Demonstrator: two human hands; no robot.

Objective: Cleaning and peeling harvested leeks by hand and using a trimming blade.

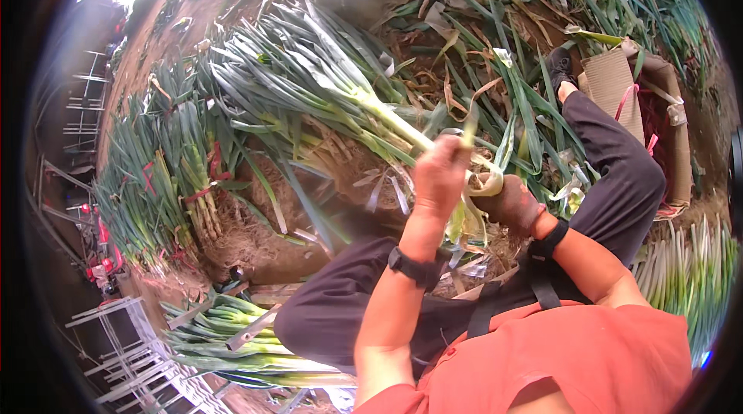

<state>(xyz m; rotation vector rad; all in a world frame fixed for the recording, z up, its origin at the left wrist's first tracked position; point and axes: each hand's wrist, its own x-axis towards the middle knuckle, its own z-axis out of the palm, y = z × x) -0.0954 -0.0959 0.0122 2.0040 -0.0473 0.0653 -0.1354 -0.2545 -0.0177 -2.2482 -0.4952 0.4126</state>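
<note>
My left hand (441, 174) is bare and closed around the pale stalk of a large green onion (387, 116). Its long leaves fan away toward the upper left. Close beside it, my right hand (507, 203), in a brown glove, has its fingers curled at a loose, pale yellow-green outer leaf (489, 176). The fingertips of that hand are partly hidden by the leaf. More peeled leaves (464, 224) hang below the two hands, between my legs.
Tied bundles of green onions (186, 166) stand at the left, with more lying at the lower left (224, 337). Pale stalks (689, 275) lie at the right. Cut leaves cover the far ground. A cardboard box (677, 135) stands beyond my right leg; white metal racks (139, 352) are at far left.
</note>
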